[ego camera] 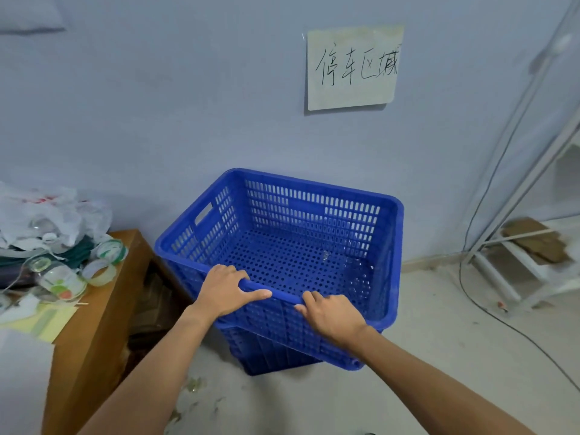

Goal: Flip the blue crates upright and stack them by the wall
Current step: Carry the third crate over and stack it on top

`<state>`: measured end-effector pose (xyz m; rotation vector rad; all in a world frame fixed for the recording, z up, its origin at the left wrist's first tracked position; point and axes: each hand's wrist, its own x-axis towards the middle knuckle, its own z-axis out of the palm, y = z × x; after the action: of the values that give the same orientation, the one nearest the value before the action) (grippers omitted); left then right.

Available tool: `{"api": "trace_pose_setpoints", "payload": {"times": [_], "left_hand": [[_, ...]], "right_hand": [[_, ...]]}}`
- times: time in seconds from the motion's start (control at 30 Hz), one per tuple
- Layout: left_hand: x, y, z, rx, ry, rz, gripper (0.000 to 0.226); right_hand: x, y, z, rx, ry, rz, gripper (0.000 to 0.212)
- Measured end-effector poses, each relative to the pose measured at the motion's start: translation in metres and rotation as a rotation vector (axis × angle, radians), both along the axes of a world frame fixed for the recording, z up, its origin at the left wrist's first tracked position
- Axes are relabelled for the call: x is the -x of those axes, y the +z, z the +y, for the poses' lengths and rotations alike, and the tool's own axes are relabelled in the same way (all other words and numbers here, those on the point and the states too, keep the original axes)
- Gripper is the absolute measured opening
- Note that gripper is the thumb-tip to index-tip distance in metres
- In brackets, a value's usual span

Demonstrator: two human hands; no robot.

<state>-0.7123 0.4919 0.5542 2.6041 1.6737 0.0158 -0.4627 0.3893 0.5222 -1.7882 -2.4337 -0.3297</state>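
Upright blue crate [301,246] stacked on another crate [273,356] by the wall [157,105], left hand [224,288] and right hand [329,318] curled around its near rim, wooden table [103,296] alongside.

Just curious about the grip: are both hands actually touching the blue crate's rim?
Touching. The head view shows the left hand and right hand with fingers curled over the blue crate near rim.

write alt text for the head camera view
Both hands, left hand and right hand, grip the near rim of an upright blue crate by a pale wall, seemingly atop another. A cluttered wooden table stands left.
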Motion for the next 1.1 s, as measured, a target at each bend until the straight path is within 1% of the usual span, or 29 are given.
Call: {"api": "trace_pose_setpoints", "payload": {"times": [0.1, 0.17, 0.27, 0.37, 0.4, 0.53, 0.73, 0.83, 0.97, 1.1], "left_hand": [[-0.021, -0.001, -0.004, 0.003, 0.055, 0.032, 0.088], [-0.035, -0.005, -0.005, 0.027, 0.089, 0.055, 0.089], [-0.047, -0.011, -0.004, 0.007, 0.097, 0.086, 0.095], [-0.052, -0.011, -0.001, 0.007, 0.057, 0.103, 0.103], [-0.054, -0.01, 0.002, 0.009, 0.051, 0.102, 0.103], [-0.059, -0.005, 0.012, 0.063, 0.062, 0.099, 0.091], [-0.07, -0.001, 0.021, 0.078, 0.117, 0.09, 0.109], [-0.077, -0.002, 0.023, 0.082, 0.152, 0.072, 0.106], [-0.081, -0.005, 0.027, 0.037, 0.164, 0.048, 0.102], [-0.081, -0.01, 0.031, -0.004, 0.156, 0.001, 0.111]], "right_hand": [[-0.028, 0.002, 0.02, 0.026, 0.019, -0.031, 0.048], [-0.049, 0.004, 0.031, 0.07, 0.043, -0.047, 0.057], [-0.076, 0.002, 0.046, 0.022, 0.135, -0.051, 0.056], [-0.097, 0.003, 0.059, 0.037, 0.17, -0.053, 0.056], [-0.103, 0.003, 0.064, 0.042, 0.169, -0.054, 0.057], [-0.119, 0.005, 0.082, 0.056, 0.19, -0.066, 0.061], [-0.133, 0.006, 0.104, 0.074, 0.219, -0.097, 0.064], [-0.138, 0.008, 0.116, 0.088, 0.225, -0.096, 0.063], [-0.142, 0.009, 0.127, 0.073, 0.235, -0.108, 0.062], [-0.146, 0.006, 0.137, 0.048, 0.244, -0.115, 0.062]]}}
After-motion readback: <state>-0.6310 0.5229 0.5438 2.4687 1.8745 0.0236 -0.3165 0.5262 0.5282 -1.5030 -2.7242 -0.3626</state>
